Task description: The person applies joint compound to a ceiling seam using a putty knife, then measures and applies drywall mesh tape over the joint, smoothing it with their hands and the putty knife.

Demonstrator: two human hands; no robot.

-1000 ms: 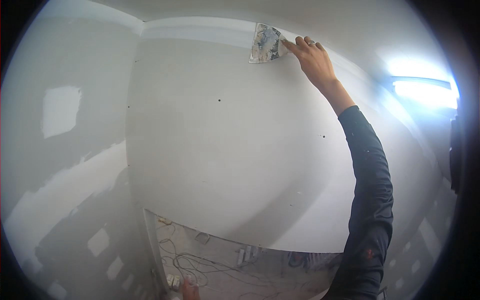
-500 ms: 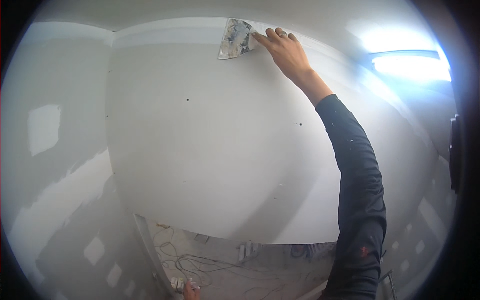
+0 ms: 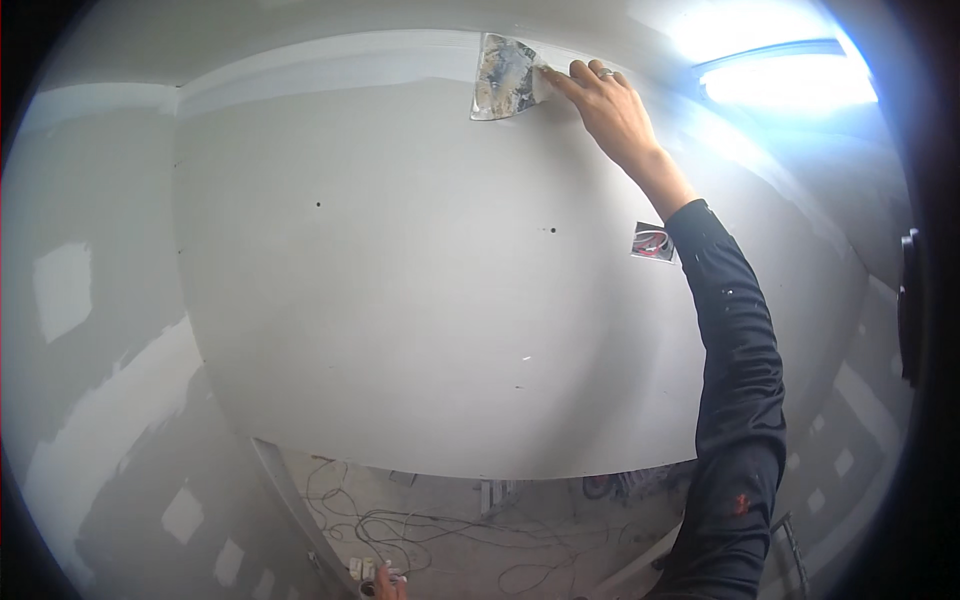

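Observation:
Stretched up to the top of the wall, my right hand [image 3: 615, 115] grips a taping knife [image 3: 503, 80]. Its wide blade, smeared with grey and brown compound, lies against the white band of joint compound [image 3: 350, 75] where the wall meets the ceiling. The handle is mostly hidden by my fingers. At the lower edge only part of my left hand [image 3: 388, 584] shows, with its fingers curled. Something small and dark is beside it, and I cannot make out what it holds.
A square cutout with red wires [image 3: 652, 243] opens in the grey plasterboard [image 3: 430, 290] beside my right sleeve. A bright tube light [image 3: 790, 85] hangs at the upper right. Below the board's lower edge, cables [image 3: 410, 520] lie on the floor. White patches dot the left wall [image 3: 110, 400].
The view has shifted right along the wall. My right hand and the taping knife have moved right along the ceiling joint. The wire cutout has come into sight beside my sleeve.

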